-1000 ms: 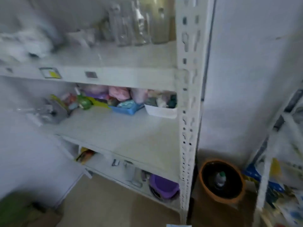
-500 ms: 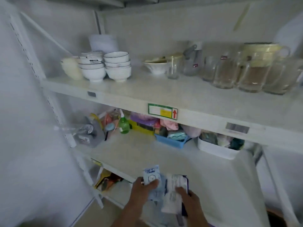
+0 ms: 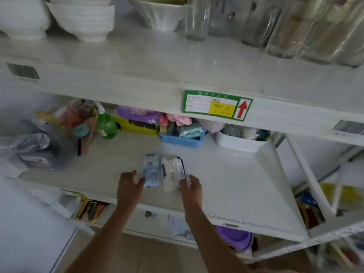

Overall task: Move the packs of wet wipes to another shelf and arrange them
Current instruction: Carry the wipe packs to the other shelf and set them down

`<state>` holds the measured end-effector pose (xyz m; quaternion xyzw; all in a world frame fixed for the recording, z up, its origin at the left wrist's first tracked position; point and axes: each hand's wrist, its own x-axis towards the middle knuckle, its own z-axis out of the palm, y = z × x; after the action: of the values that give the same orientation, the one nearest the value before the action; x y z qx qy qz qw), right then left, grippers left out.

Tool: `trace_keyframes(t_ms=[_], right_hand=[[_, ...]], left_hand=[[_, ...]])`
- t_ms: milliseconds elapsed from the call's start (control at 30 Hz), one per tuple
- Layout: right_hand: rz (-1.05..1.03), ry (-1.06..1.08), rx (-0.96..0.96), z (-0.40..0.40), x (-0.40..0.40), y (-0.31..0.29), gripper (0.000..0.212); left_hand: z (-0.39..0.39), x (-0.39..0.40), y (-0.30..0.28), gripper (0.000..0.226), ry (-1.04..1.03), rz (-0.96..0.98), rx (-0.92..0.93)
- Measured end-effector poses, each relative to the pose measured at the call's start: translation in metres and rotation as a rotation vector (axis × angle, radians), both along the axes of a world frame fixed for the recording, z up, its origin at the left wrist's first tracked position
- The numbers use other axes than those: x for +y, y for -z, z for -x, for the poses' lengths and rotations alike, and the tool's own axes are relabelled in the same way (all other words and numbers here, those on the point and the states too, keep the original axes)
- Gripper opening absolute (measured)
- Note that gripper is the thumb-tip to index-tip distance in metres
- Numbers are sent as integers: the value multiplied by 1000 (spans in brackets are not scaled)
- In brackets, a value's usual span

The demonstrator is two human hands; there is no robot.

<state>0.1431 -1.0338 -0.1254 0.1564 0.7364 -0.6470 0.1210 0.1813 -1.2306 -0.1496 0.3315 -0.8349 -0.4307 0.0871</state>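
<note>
Two packs of wet wipes side by side on the middle shelf [image 3: 226, 180] near its front edge: a blue pack [image 3: 151, 172] and a white pack [image 3: 173, 173]. Left hand [image 3: 129, 187] has fingers spread, touching the blue one; right hand [image 3: 190, 187] rests loose-fingered against the white one. Behind: one green spray bottle [image 3: 106, 125], one blue basket [image 3: 182, 141], one white tub [image 3: 239, 142].
</note>
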Motion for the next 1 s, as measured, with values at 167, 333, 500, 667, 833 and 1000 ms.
trace_keyframes(t_ms=[167,333,500,667,833,1000], right_hand=[[-34,152,-23,-120,105,44,17],[-87,296,-424,-242,267,140,28],[-86,485,-555,-280,404,173,15],[-104,457,-583,-244,529,175,15],[-81,268,-613,-200,645,200,15],[-173,122,-628,-161,709,240,21]], left_hand=[[-72,53,4,17,-204,155,72],[-118,222,13,30,53,35,42],[-145,393,52,12,418,-48,-109],[-148,549,100,32,731,-156,-304],[-145,661,155,22,676,-319,-494],[-132,705,229,17,621,-289,-649]])
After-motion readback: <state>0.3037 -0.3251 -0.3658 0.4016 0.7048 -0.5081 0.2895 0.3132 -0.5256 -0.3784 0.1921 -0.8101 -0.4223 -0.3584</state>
